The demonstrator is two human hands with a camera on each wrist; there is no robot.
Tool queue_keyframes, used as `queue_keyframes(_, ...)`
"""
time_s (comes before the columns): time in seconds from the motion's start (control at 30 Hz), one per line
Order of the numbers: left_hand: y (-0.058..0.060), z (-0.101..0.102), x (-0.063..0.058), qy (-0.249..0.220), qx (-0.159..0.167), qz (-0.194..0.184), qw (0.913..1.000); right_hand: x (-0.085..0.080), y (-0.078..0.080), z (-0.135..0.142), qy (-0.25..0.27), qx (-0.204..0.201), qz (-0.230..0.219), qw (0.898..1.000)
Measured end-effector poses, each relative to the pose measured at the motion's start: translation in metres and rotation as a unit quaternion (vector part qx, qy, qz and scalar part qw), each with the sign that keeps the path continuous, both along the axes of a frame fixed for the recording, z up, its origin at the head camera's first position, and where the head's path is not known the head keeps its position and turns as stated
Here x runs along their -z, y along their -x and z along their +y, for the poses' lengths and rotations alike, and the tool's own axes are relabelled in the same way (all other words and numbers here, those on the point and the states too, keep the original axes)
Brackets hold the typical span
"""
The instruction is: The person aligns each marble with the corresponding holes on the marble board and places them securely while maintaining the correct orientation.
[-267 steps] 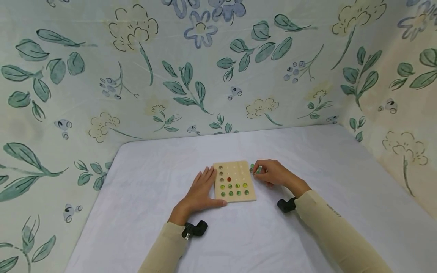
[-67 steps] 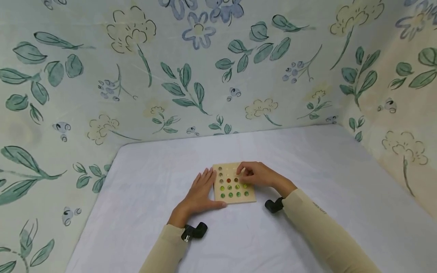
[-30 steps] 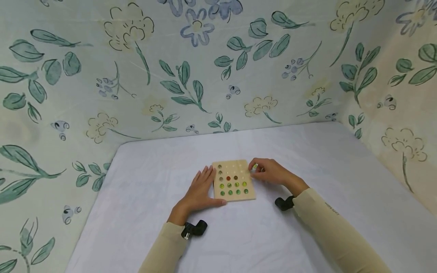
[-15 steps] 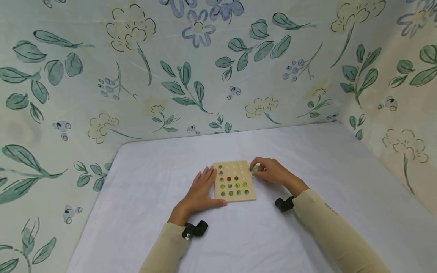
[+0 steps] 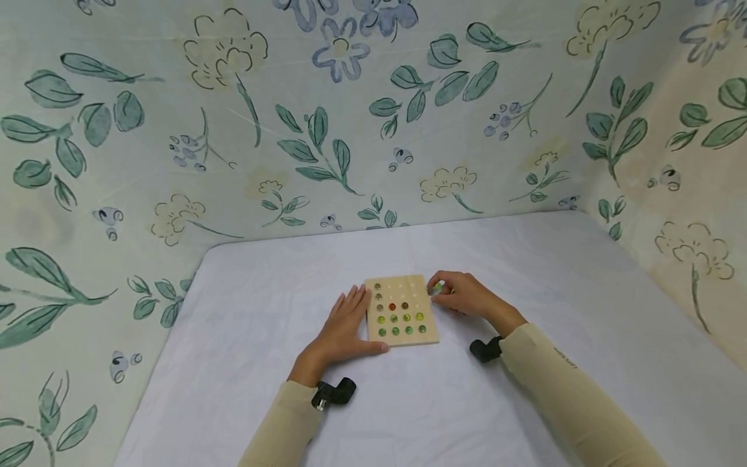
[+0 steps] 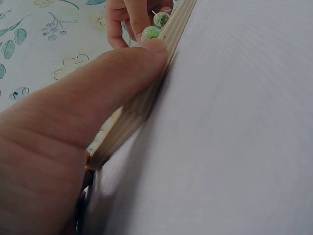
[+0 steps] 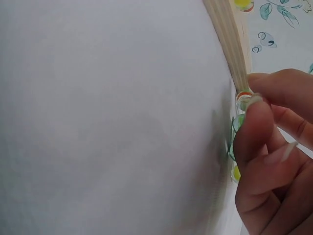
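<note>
Beyond my hands in the head view lies a square wooden board (image 5: 417,292) with rows of glass marbles in its hollows. The two near rows are green and yellow-green; clear ones run up the left column. A red marble (image 5: 392,307) and a dark marble (image 5: 405,305) sit in the third row. My left hand (image 5: 338,331) rests flat along the left edge, its thumb (image 6: 132,66) on the front rim. Just past the right edge, my right hand (image 5: 467,295) has thumb and index finger at a clear marble with an orange streak (image 7: 243,101), apparently pinching it.
More loose marbles (image 7: 237,122) lie beside the board's right edge, partly behind the right fingers. A white cloth (image 5: 280,272) covers the table. A floral-print curtain (image 5: 350,130) stands behind it and at both sides.
The dark marble beside the red one was absent 8.9 s ago. At 2.2 s my right hand was over the board; it has since moved right to the loose marbles. My left hand stays put.
</note>
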State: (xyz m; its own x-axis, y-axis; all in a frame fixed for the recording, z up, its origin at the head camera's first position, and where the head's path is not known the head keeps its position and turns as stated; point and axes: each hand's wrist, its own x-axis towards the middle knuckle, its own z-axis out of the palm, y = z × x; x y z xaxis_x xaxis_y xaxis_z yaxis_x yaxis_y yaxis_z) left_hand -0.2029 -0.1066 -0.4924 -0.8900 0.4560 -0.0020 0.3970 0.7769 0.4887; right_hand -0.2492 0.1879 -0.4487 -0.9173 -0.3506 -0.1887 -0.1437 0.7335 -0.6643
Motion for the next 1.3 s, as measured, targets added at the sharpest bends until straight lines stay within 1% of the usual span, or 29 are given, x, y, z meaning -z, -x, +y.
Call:
queue_keyframes(0.27, 0.0007, -0.0001, 0.0021, 0.000, 0.000, 0.001, 1.0000, 0.0005, 0.0005, -0.0017, -0.002, 0.015, -0.014, 1.000)
queue_keyframes(0.53, 0.0007, -0.0002, 0.0014, 0.001, 0.001, 0.004, 1.0000, 0.0026, 0.0015, -0.0013, -0.007, 0.011, -0.006, 1.000)
queue_keyframes(0.77, -0.0001, -0.0002, 0.0002, -0.001, 0.001, 0.004, 1.0000, 0.0030, 0.0020, -0.0026, -0.007, 0.012, -0.009, 1.000)
queue_keyframes(1.0, 0.0004, -0.0002, 0.0008, 0.004, 0.001, 0.001, 1.0000, 0.0024, 0.0014, -0.0039, -0.008, 0.011, -0.010, 1.000)
queue_keyframes(1.3, 0.0003, -0.0007, -0.0005, -0.002, 0.000, -0.005, 1.0000, 0.0025, 0.0031, -0.0044, -0.014, 0.002, 0.000, 1.000)
